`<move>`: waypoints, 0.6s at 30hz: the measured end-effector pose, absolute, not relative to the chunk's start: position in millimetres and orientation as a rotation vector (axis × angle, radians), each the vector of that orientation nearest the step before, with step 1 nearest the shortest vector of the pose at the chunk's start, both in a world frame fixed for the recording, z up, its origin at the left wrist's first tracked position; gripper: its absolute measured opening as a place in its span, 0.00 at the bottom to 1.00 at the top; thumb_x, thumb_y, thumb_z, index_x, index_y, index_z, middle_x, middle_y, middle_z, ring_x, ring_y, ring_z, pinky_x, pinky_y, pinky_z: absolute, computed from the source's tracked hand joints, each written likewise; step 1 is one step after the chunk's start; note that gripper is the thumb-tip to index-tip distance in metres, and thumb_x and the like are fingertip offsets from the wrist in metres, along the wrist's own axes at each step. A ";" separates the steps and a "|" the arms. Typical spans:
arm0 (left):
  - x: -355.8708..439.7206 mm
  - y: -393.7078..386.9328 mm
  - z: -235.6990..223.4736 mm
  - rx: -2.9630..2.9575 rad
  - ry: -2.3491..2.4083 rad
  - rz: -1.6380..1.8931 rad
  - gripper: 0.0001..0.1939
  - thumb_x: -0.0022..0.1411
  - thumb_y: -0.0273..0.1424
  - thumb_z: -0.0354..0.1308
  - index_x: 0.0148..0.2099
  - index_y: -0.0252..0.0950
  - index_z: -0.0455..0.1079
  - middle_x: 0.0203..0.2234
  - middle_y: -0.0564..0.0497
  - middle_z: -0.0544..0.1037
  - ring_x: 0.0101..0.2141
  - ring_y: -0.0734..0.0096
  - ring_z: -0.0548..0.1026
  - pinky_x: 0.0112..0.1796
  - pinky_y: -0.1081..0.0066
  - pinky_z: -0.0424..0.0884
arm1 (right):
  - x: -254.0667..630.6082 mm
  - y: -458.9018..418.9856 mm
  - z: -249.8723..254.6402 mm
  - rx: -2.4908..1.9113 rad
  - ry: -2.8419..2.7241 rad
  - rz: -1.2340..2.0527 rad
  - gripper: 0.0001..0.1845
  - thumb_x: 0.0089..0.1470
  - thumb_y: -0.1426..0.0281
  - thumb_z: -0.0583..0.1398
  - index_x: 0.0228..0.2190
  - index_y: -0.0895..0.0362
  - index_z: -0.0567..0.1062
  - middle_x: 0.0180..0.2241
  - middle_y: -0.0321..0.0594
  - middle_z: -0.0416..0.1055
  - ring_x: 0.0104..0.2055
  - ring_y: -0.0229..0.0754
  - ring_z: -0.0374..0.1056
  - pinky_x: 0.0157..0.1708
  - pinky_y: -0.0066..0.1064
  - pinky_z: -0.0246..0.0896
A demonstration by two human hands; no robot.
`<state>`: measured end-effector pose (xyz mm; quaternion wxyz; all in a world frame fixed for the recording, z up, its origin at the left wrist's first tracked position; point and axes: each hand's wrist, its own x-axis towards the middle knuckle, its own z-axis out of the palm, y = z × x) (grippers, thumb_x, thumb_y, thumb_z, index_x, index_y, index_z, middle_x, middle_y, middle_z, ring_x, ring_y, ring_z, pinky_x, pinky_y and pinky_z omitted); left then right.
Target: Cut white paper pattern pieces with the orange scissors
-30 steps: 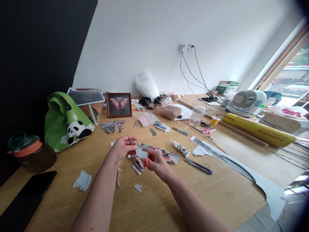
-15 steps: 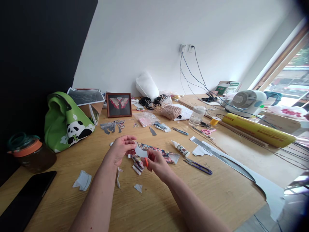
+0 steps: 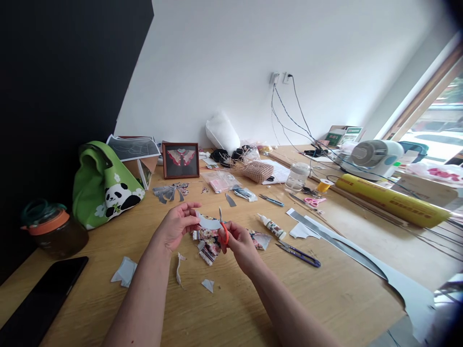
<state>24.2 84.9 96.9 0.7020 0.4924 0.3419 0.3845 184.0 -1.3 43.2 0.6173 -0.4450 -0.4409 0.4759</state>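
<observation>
My left hand is closed in a pinch on one end of a curved white paper strip. Small scissors with orange handles are in my right hand, their blades pointing up beside the strip's right end. Whether the blades touch the strip I cannot tell. Under both hands lie pieces of floral fabric, partly covered by my right hand. A white glue bottle and purple-handled thread snips lie to the right of it.
Paper scraps and a black phone lie at the left, near a jar and a green panda bag. Grey cut pieces lie before a framed collar. A long curved template stretches along the right.
The scissors have turned so their blades now point upward, clear of the fingers. The strip has shifted slightly left and down with my left hand. The whole view has shifted a little.
</observation>
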 end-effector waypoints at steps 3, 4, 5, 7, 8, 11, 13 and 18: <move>24.7 84.9 96.4 1.124 0.778 0.847 0.24 0.38 0.21 0.66 0.42 0.31 0.72 0.24 0.55 0.72 0.24 0.78 0.70 0.25 0.77 0.66 | 186.3 -0.2 42.1 -0.997 -0.962 1.040 0.21 0.47 0.52 0.63 0.25 0.57 0.67 0.19 0.31 0.65 0.17 0.33 0.60 0.20 0.27 0.56; 24.8 85.0 96.4 1.127 0.783 0.849 0.24 0.38 0.21 0.66 0.42 0.31 0.72 0.24 0.55 0.72 0.24 0.78 0.70 0.25 0.77 0.65 | 186.9 0.0 42.0 -0.992 -0.943 1.026 0.21 0.48 0.52 0.63 0.25 0.57 0.67 0.19 0.31 0.65 0.18 0.33 0.60 0.21 0.27 0.57; 24.8 84.9 96.4 1.130 0.789 0.852 0.24 0.38 0.22 0.65 0.42 0.31 0.72 0.25 0.55 0.72 0.24 0.78 0.70 0.25 0.77 0.65 | 187.3 0.0 42.2 -0.986 -0.922 1.013 0.21 0.48 0.53 0.63 0.25 0.57 0.67 0.19 0.31 0.65 0.18 0.33 0.61 0.21 0.27 0.58; 25.4 84.2 96.9 1.146 0.807 0.856 0.24 0.37 0.22 0.65 0.42 0.31 0.72 0.25 0.55 0.72 0.24 0.79 0.69 0.26 0.77 0.64 | 187.6 -0.2 43.2 -0.972 -0.880 0.993 0.20 0.48 0.53 0.63 0.25 0.57 0.67 0.19 0.32 0.66 0.19 0.34 0.62 0.23 0.28 0.60; 26.0 83.5 97.3 1.163 0.817 0.855 0.24 0.37 0.21 0.65 0.42 0.31 0.72 0.25 0.55 0.72 0.24 0.79 0.69 0.26 0.77 0.63 | 187.5 -0.4 43.9 -0.969 -0.865 0.985 0.20 0.47 0.54 0.64 0.25 0.57 0.67 0.19 0.32 0.67 0.20 0.34 0.63 0.24 0.28 0.62; 29.6 80.3 98.4 1.237 0.844 0.821 0.25 0.37 0.20 0.63 0.43 0.31 0.73 0.26 0.54 0.73 0.25 0.77 0.69 0.26 0.76 0.63 | 186.5 -0.8 45.7 -0.989 -0.845 0.973 0.21 0.46 0.53 0.65 0.26 0.57 0.68 0.21 0.35 0.70 0.23 0.38 0.67 0.28 0.32 0.65; 33.0 77.7 98.6 1.286 0.847 0.792 0.25 0.37 0.19 0.62 0.43 0.32 0.73 0.27 0.53 0.74 0.27 0.75 0.70 0.27 0.75 0.64 | 185.7 -0.9 46.1 -1.008 -0.838 0.978 0.22 0.44 0.52 0.65 0.26 0.57 0.68 0.21 0.35 0.71 0.24 0.40 0.69 0.30 0.34 0.67; 39.9 73.5 98.1 1.325 0.834 0.757 0.25 0.35 0.17 0.61 0.41 0.32 0.74 0.27 0.52 0.75 0.29 0.73 0.72 0.31 0.74 0.65 | 185.2 -1.0 46.1 -0.996 -0.826 1.001 0.22 0.43 0.52 0.65 0.26 0.57 0.68 0.23 0.36 0.72 0.25 0.41 0.71 0.31 0.35 0.68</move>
